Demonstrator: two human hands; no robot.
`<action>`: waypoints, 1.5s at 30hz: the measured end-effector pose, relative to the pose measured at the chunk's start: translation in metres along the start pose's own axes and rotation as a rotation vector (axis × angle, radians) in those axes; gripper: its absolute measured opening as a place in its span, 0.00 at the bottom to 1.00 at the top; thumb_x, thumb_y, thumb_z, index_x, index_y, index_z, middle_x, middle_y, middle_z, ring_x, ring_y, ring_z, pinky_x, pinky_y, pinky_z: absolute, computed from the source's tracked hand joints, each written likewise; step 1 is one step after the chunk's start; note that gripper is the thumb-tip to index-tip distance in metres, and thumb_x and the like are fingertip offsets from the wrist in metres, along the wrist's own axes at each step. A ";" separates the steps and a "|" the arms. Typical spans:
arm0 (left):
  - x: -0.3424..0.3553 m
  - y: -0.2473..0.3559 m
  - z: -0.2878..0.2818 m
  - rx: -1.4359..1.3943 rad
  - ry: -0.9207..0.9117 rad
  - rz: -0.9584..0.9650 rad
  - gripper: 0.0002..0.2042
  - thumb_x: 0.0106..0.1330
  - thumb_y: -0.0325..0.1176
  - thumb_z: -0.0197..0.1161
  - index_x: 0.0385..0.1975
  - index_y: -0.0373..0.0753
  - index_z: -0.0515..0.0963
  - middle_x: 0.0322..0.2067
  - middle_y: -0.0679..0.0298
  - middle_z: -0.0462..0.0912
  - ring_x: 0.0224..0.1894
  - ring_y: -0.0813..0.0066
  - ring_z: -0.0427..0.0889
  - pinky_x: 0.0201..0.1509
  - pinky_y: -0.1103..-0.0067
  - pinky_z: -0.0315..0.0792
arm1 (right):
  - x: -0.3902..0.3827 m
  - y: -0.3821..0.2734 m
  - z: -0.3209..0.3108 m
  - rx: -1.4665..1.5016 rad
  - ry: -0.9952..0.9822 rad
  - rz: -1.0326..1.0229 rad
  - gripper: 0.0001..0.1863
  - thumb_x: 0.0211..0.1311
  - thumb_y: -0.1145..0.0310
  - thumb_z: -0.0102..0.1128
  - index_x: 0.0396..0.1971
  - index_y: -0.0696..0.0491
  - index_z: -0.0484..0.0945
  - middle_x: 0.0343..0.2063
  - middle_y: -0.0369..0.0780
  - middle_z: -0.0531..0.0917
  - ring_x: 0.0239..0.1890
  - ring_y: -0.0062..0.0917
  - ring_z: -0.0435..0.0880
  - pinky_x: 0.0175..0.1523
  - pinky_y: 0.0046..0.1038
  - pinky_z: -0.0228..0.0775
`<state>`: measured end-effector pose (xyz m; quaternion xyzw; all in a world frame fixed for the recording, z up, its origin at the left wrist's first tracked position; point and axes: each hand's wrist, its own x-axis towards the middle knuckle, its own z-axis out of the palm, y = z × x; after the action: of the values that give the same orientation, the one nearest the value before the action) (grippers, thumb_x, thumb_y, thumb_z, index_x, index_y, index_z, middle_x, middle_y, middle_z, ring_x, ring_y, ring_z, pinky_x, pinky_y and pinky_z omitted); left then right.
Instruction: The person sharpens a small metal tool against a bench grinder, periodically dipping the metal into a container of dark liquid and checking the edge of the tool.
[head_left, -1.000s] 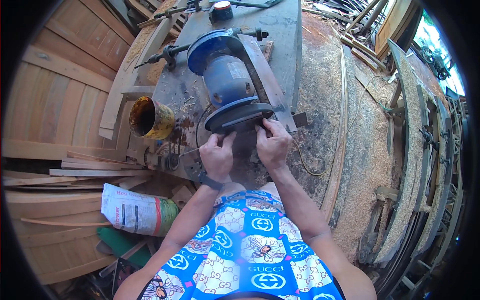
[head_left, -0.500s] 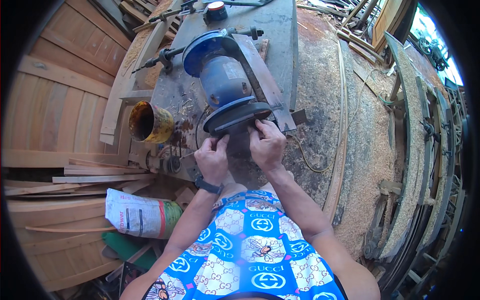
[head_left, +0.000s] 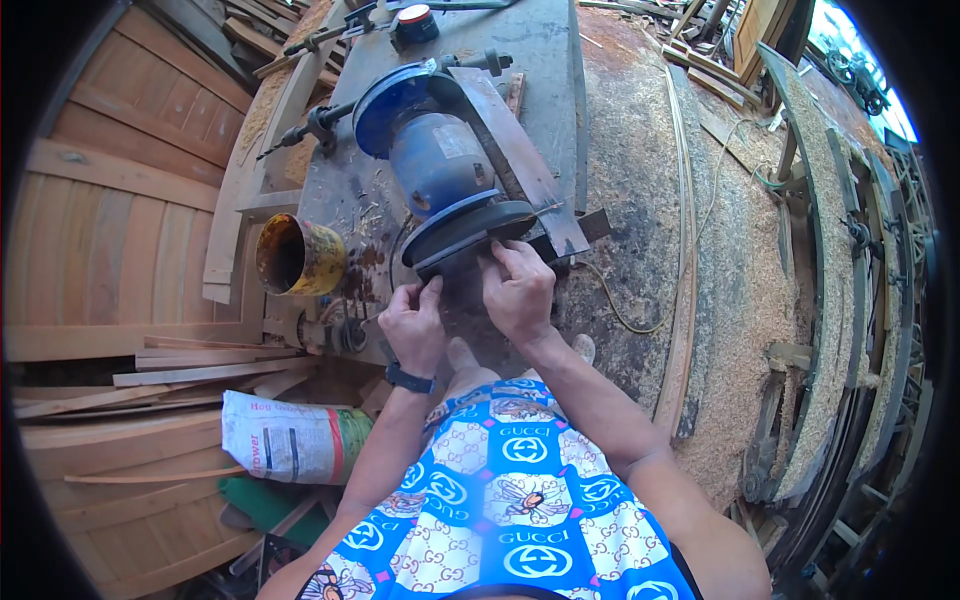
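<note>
- While the bare left hand [head_left: 412,322] and bare right hand [head_left: 520,288] hold the narrow, flat, dark strip [head_left: 455,257], apparently metal, against the near side of the dark, round grinding wheel [head_left: 500,218], uneven pressure could make it catch and kick.
- The left thumb and forefinger are pinched on the strip's left end; the right ones pinch it farther right. How firmly, I cannot tell; such a light hold could let it twist.
- Both hands sit just beside the wheel, so a slip could scrape skin if it is spinning, which cannot be told here.
- With no gloves showing, heat from friction could force a sudden release.
- Tan, loose sawdust [head_left: 745,300] covers the ground right of the blue, rounded motor [head_left: 437,165]; stray sparks might set it smouldering.
- The thin, yellowish cable [head_left: 638,332] loops near the table, where a careless step could snag it.
</note>
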<state>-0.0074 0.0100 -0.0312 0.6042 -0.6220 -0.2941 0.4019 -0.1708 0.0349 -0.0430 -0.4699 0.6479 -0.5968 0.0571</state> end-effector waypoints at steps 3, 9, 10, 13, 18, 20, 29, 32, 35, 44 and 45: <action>0.000 0.002 -0.002 0.003 -0.003 -0.015 0.17 0.73 0.41 0.77 0.33 0.29 0.86 0.24 0.65 0.86 0.27 0.83 0.79 0.32 0.78 0.73 | -0.001 -0.001 0.001 -0.003 0.001 0.004 0.10 0.61 0.78 0.70 0.41 0.65 0.89 0.42 0.54 0.90 0.43 0.51 0.91 0.50 0.44 0.85; 0.000 -0.003 -0.007 0.033 0.004 -0.001 0.17 0.74 0.40 0.77 0.33 0.29 0.86 0.25 0.64 0.87 0.27 0.83 0.82 0.32 0.78 0.75 | -0.002 -0.005 0.005 0.034 0.000 -0.003 0.10 0.61 0.78 0.69 0.41 0.65 0.89 0.40 0.54 0.89 0.40 0.50 0.90 0.47 0.43 0.85; 0.000 -0.006 -0.007 0.034 0.002 0.000 0.17 0.74 0.40 0.77 0.33 0.29 0.86 0.25 0.64 0.87 0.27 0.83 0.82 0.32 0.78 0.75 | -0.003 -0.006 0.005 0.034 0.002 -0.002 0.10 0.61 0.78 0.69 0.41 0.65 0.89 0.40 0.54 0.89 0.40 0.50 0.90 0.47 0.43 0.85; 0.000 -0.016 -0.007 -0.015 0.000 -0.037 0.16 0.75 0.39 0.76 0.34 0.29 0.85 0.25 0.65 0.87 0.27 0.83 0.83 0.31 0.79 0.76 | -0.005 -0.007 0.007 0.041 -0.015 0.001 0.10 0.61 0.79 0.69 0.41 0.65 0.89 0.38 0.53 0.88 0.38 0.50 0.90 0.45 0.43 0.84; 0.001 -0.029 -0.008 -0.030 0.020 -0.014 0.15 0.75 0.37 0.75 0.34 0.29 0.85 0.26 0.65 0.87 0.27 0.82 0.84 0.31 0.80 0.78 | -0.007 -0.008 0.010 0.067 -0.024 -0.001 0.10 0.61 0.78 0.69 0.41 0.64 0.89 0.37 0.53 0.88 0.37 0.50 0.90 0.43 0.43 0.84; 0.000 -0.029 -0.009 -0.042 0.022 -0.019 0.15 0.75 0.37 0.75 0.35 0.29 0.85 0.26 0.65 0.87 0.27 0.83 0.84 0.31 0.80 0.78 | -0.007 -0.010 0.012 0.081 -0.011 -0.012 0.10 0.61 0.78 0.69 0.41 0.64 0.89 0.37 0.53 0.88 0.37 0.49 0.90 0.43 0.42 0.84; -0.001 0.007 -0.001 0.023 0.002 -0.007 0.17 0.74 0.40 0.76 0.32 0.29 0.86 0.24 0.64 0.87 0.27 0.81 0.82 0.33 0.78 0.75 | -0.001 0.001 0.001 0.022 0.009 -0.017 0.10 0.61 0.79 0.69 0.42 0.65 0.88 0.41 0.55 0.89 0.42 0.51 0.91 0.48 0.43 0.85; 0.000 0.016 0.005 0.024 -0.006 -0.006 0.17 0.73 0.39 0.77 0.31 0.29 0.86 0.23 0.62 0.87 0.27 0.81 0.82 0.33 0.77 0.75 | 0.003 0.005 -0.004 0.027 0.017 0.002 0.10 0.61 0.79 0.70 0.42 0.65 0.88 0.42 0.55 0.90 0.43 0.51 0.91 0.50 0.43 0.84; 0.001 0.017 0.010 -0.003 -0.013 -0.002 0.16 0.72 0.38 0.77 0.31 0.29 0.86 0.22 0.61 0.87 0.26 0.80 0.82 0.33 0.77 0.75 | 0.005 0.007 -0.008 0.034 0.007 0.051 0.10 0.61 0.79 0.70 0.42 0.65 0.89 0.41 0.54 0.90 0.43 0.50 0.91 0.52 0.42 0.84; 0.001 0.020 0.019 -0.043 0.004 0.071 0.16 0.71 0.36 0.77 0.30 0.28 0.86 0.22 0.58 0.88 0.24 0.78 0.83 0.30 0.75 0.75 | 0.009 0.013 -0.016 0.036 -0.022 0.135 0.12 0.62 0.78 0.73 0.44 0.65 0.90 0.43 0.55 0.91 0.45 0.46 0.93 0.51 0.38 0.85; 0.001 0.022 0.020 -0.036 -0.004 0.083 0.16 0.71 0.36 0.77 0.30 0.28 0.86 0.21 0.57 0.88 0.23 0.78 0.83 0.29 0.74 0.74 | 0.009 0.014 -0.017 0.014 -0.009 0.133 0.12 0.62 0.78 0.73 0.45 0.65 0.90 0.44 0.55 0.91 0.45 0.46 0.93 0.51 0.38 0.85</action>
<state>-0.0357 0.0090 -0.0228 0.5698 -0.6421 -0.2894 0.4234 -0.1938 0.0385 -0.0450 -0.4282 0.6731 -0.5942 0.1028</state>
